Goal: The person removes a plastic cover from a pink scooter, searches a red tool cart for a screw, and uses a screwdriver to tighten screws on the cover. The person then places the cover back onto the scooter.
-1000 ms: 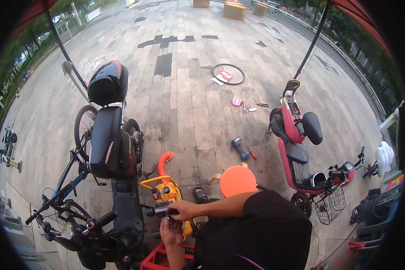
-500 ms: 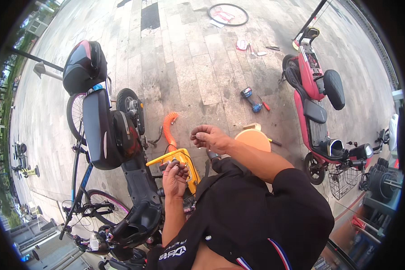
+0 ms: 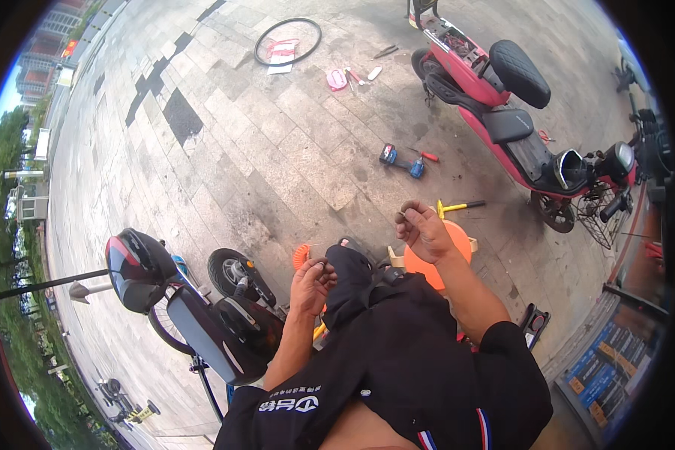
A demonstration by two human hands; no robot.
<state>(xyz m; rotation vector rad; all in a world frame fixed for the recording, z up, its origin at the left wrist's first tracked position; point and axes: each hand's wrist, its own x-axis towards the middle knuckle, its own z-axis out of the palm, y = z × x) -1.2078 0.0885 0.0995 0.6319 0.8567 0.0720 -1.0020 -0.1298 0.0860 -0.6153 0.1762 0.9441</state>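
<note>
The left hand (image 3: 311, 286) is raised in front of the person's dark clothing, and its fingers are curled inward, with the tips quite near to the thumb. The right hand (image 3: 430, 236) is raised also, well apart from the left one, and its thumb and forefinger make a narrow pinch. Whether some small thing is between the fingertips of either hand, I cannot tell. In this view the right hand covers a part of the round orange stool (image 3: 424, 270), which stands on the paved ground (image 3: 232, 165); a touch between them cannot be confirmed. A coiled orange hose (image 3: 301, 256) appears just beside the left hand, mostly hidden. Just beyond the stool there is a hammer (image 3: 465, 205) with yellow head and dark handle. Farther away lie a blue and black power drill (image 3: 401, 161) and, near it, a screwdriver (image 3: 429, 156) with red handle. On the right side a red scooter (image 3: 476, 79) stands, while on the left side there is a black scooter (image 3: 217, 322) with a rear case (image 3: 139, 270). A black tyre (image 3: 321, 37) lies flat at the far side, around a red and white packet (image 3: 281, 49).
</note>
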